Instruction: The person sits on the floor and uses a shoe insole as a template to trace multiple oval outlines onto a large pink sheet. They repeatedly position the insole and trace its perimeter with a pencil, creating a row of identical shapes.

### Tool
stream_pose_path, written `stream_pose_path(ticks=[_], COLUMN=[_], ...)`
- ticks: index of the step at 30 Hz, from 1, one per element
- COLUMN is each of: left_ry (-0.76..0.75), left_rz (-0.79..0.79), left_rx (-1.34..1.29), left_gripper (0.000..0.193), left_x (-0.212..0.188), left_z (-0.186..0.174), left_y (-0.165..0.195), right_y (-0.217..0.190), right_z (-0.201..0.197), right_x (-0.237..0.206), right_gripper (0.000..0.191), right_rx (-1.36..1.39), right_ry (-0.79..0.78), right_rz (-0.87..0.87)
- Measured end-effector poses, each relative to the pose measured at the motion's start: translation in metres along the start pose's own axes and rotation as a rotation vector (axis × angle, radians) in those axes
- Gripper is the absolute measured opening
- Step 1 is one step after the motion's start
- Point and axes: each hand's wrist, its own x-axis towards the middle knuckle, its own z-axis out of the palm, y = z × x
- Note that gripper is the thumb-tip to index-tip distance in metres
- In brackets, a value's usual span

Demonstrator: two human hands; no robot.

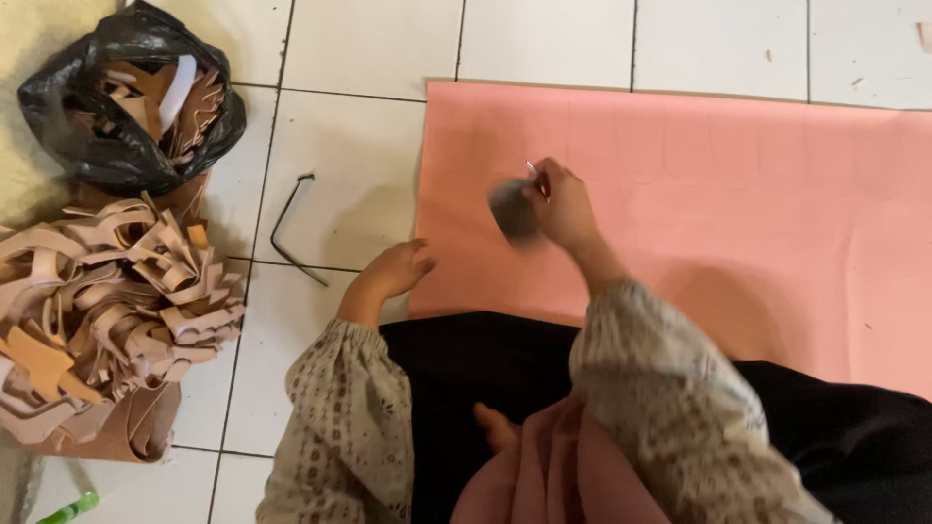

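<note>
1. The right hand (561,206) is closed around a thin pen-like tool (537,179) and a blurred dark grey piece (512,210), both held over the pink sheet (738,223).
2. The left hand (396,270) rests loosely open, holding nothing, palm down on the white tiled floor (359,165), its fingertips touching the sheet's left edge.
3. The pink sheet lies flat on the floor in front of the seated person, spreading from between the hands far out to the right; the dark piece sits over its near left part, just beside the right hand's fingers.
4. A bent dark metal rod (291,228) lies on the tiles left of the left hand.
5. Farther left, a heap of tan leather-like offcuts (107,311) lies below an open black plastic bag (126,97) filled with more scraps.
6. Patterned sleeves (660,388) and a dark skirt (485,364) fill the lower frame.
</note>
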Motion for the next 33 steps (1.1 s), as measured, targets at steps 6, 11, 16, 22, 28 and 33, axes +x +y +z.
stream_pose_path(ticks=[6,11,16,22,28,33], left_ry=[-0.029,-0.154,-0.115,-0.052,-0.037,-0.061], left_rz=[-0.106,-0.202,-0.258,-0.231,-0.226,-0.238], left_rx=[0.141,0.278,0.166,0.121,0.129,0.144], left_gripper=[0.067,0.080,0.073,0.077,0.070,0.071], left_x=[0.012,0.005,0.017,0.024,0.023,0.024], left_z=[-0.012,-0.022,-0.025,-0.022,-0.020,-0.021], left_y=[-0.003,-0.007,-0.009,-0.017,-0.021,-0.020], right_y=[-0.019,-0.020,-0.030,-0.039,-0.045,-0.044], right_z=[0.072,0.095,0.119,0.129,0.125,0.123], right_x=[-0.073,-0.089,-0.082,-0.084,-0.083,-0.084], right_gripper=[0.038,0.073,0.068,0.072,0.074,0.075], right_rx=[-0.201,-0.350,-0.327,-0.364,-0.371,-0.382], right_ry=[0.017,-0.047,-0.004,0.051,0.029,0.004], right_rz=[-0.476,-0.202,-0.259,-0.231,-0.204,-0.205])
